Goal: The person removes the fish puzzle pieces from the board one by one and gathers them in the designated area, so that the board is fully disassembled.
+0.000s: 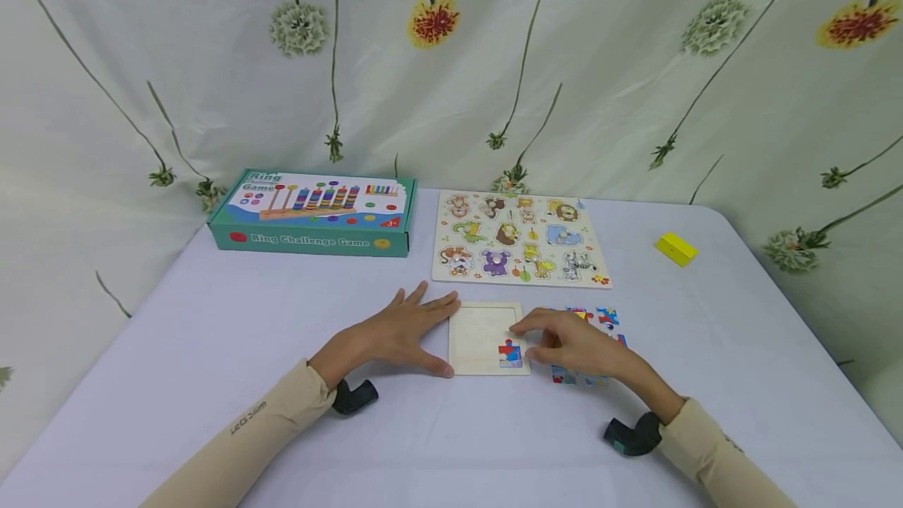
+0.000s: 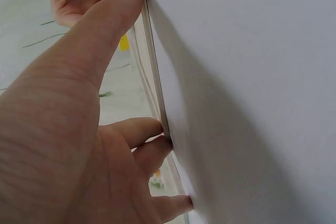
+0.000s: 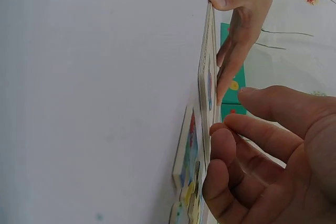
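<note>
A square wooden puzzle tray (image 1: 480, 339) lies in the middle of the white table. One red and blue jigsaw piece (image 1: 510, 354) sits in its lower right corner. My left hand (image 1: 405, 333) is spread, its thumb and fingers touching the tray's left edge. Over the tray's right edge is my right hand (image 1: 574, 339), fingers loosely bent; the right wrist view shows a gap between thumb and index finger, with nothing held. Loose jigsaw pieces (image 1: 608, 316) lie under and beside the right hand, partly hidden by it. More pieces (image 3: 186, 153) appear near its fingers.
Behind the tray lies an animal puzzle board (image 1: 476, 240). A green Ring Challenge Game box (image 1: 310, 240) stands at the back left. A yellow block (image 1: 676, 249) is at the back right. Flowered cloth (image 1: 600, 61) hangs behind the table.
</note>
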A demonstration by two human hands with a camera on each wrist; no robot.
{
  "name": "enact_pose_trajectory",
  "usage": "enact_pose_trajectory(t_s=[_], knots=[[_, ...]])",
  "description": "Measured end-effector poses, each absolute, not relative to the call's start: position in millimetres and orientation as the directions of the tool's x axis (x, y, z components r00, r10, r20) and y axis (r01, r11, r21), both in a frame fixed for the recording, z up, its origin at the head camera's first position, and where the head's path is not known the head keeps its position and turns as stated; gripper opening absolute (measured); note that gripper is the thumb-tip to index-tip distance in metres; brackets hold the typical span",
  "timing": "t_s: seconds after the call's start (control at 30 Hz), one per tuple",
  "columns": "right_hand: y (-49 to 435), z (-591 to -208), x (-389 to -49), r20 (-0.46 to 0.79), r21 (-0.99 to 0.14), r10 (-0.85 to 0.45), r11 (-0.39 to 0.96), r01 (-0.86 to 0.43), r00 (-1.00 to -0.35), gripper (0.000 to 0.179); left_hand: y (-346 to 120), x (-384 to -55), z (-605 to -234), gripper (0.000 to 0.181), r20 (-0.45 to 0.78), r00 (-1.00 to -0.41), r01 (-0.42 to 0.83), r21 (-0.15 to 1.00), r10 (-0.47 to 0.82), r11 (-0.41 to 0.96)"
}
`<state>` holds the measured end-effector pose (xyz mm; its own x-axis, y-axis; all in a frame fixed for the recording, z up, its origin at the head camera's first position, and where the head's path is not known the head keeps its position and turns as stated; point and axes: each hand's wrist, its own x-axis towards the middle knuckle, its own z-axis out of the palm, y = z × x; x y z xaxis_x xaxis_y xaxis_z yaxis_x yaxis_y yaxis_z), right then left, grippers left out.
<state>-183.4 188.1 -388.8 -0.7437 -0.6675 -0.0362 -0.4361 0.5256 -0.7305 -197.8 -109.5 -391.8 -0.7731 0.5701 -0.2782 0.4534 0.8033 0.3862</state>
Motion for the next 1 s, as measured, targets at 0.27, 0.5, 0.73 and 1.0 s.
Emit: enact_pose_trajectory(t_s=[0.27, 0.5, 0.73, 1.0], knots=[[183.9, -393.0, -186.1, -0.055, -0.71, -0.695, 0.532, -0.461, -0.717, 0.032, -109.7, -197.4, -392.1, 0.103, -0.278, -0.772, 0.456, 0.384, 0.572, 0.803], [181.4, -392.3, -186.5, -0.059, -0.697, -0.704, 0.536, -0.476, -0.707, 0.029, -109.9, -198.2, -392.6, 0.103, -0.278, -0.769, 0.458, 0.389, 0.576, 0.799], [181.4, -392.9, -186.2, -0.052, -0.7, -0.703, 0.533, -0.476, -0.71, 0.028, -110.5, -197.9, -391.4, 0.103, -0.277, -0.769, 0.459, 0.39, 0.577, 0.798], [181.1, -392.5, -185.6, -0.061, -0.708, -0.686, 0.542, -0.453, -0.725, 0.028, -109.2, -197.0, -390.6, 0.103, -0.275, -0.768, 0.464, 0.382, 0.578, 0.799]])
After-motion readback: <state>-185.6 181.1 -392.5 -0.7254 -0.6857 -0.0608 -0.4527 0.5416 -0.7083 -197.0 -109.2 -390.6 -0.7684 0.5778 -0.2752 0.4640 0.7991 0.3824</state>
